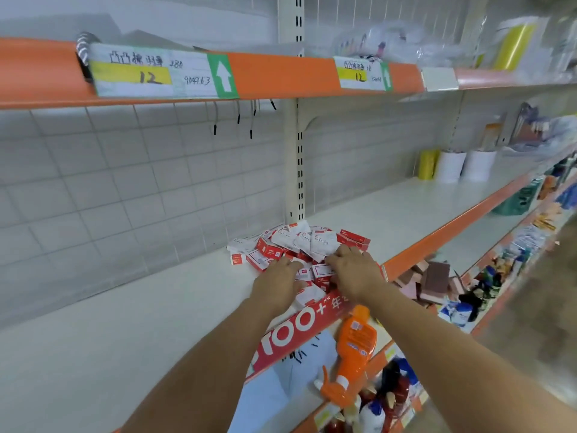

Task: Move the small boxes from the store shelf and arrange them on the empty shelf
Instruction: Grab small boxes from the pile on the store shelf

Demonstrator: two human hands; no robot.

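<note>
Small boxes [299, 248] heaped on the shelf [156, 307], directly under and just beyond both hands. Left hand [278, 281] and right hand [354, 270] rest on the heap's near edge, fingers curled into it; actual grip unclear. Heap runs left-right; hands equally near.

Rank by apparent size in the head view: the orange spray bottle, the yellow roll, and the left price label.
1. Left price label, though it sits near the camera.
2. Orange spray bottle, also close.
3. Yellow roll, farther back, so its true size is unsure.
</note>
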